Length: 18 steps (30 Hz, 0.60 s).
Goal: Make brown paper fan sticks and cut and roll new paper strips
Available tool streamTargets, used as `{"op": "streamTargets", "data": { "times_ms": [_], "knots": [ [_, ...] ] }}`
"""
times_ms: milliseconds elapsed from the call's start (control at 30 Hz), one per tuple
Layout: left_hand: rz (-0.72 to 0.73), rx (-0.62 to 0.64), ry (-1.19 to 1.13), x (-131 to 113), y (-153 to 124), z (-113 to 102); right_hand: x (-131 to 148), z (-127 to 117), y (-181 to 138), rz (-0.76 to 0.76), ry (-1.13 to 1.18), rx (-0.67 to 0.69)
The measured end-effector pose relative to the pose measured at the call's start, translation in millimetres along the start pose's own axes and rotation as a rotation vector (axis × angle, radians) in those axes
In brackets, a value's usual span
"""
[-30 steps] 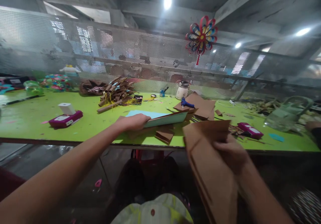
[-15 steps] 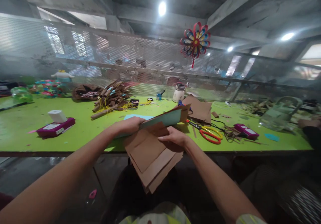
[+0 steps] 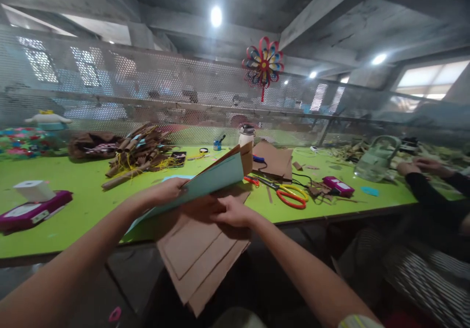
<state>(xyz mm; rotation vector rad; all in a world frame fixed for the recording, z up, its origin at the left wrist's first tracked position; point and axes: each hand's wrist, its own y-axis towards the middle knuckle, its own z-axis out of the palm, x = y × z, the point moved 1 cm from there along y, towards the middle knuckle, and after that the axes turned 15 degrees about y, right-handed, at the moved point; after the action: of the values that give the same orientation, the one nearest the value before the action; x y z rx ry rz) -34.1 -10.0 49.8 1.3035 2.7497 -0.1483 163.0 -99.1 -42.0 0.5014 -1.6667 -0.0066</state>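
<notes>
My left hand is closed on the edge of a light blue sheet of paper, which is tilted up and has brown paper behind its upper edge. My right hand grips a stack of brown paper sheets from the right, its fingertips partly hidden in the shadow between the sheets. The stack slants down over the table's front edge toward my lap. To the right of the papers, scissors with one red and one yellow handle lie on the green table.
Rolled brown paper pieces with yellow string lie at back left. A power bank-like purple box carries a white block. More brown paper, a purple box and a clear jug stand rightward. Another person's hands are at far right.
The view has turned right, so the table things shift left. The blue sheet is lifted and shows more of its face, while the brown stack hangs lower below my right hand.
</notes>
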Motion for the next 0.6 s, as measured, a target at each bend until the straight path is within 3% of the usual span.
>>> {"op": "streamTargets", "data": {
  "times_ms": [133, 233, 333, 467, 600],
  "knots": [
    [0.014, 0.006, 0.0, 4, 0, 3, 15, 26, -7, -0.126, -0.214, -0.008],
    [0.001, 0.006, 0.015, 5, 1, 4, 30, 23, -8, -0.04, -0.145, 0.021],
    [0.002, 0.002, 0.005, 6, 2, 4, 36, -10, -5, 0.098, -0.121, -0.039],
    [0.026, 0.015, -0.01, 7, 1, 4, 27, -67, -5, 0.307, -0.162, -0.228],
    [-0.092, -0.015, 0.074, 8, -3, 11, 16, -92, -9, 0.443, -0.213, -0.321]
  ]
}}
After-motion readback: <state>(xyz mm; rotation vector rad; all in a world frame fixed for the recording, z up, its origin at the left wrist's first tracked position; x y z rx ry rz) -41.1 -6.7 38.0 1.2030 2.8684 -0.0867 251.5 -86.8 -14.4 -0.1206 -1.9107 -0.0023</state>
